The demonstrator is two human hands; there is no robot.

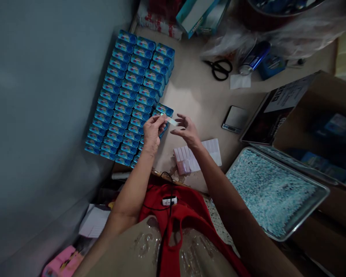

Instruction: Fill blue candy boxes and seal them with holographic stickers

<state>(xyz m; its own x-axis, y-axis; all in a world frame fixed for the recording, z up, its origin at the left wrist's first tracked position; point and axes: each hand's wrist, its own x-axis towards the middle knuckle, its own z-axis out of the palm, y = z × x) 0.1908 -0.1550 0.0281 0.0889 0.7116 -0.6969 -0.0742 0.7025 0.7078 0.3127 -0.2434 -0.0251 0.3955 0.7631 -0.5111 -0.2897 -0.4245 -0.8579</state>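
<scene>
My left hand (154, 130) pinches one end of a small pale, translucent strip (172, 121), which may be a sticker or a piece of tape. The strip's free end points toward my right hand (187, 131). Fingers apart, my right hand hovers beside that end; whether a fingertip touches it I cannot tell. Just beyond my left hand stand rows of small blue boxes (127, 100) with printed tops, packed close together. A sheet of pale strips (197, 156) lies on the table under my right forearm.
Black scissors (221, 70), a blue can (254, 57) and a small digital scale (235, 118) lie on the table (187, 92). To the right are an open cardboard box (294, 100) and a clear tray (324, 191) of blue-white granules. A wall (46, 96) borders the left.
</scene>
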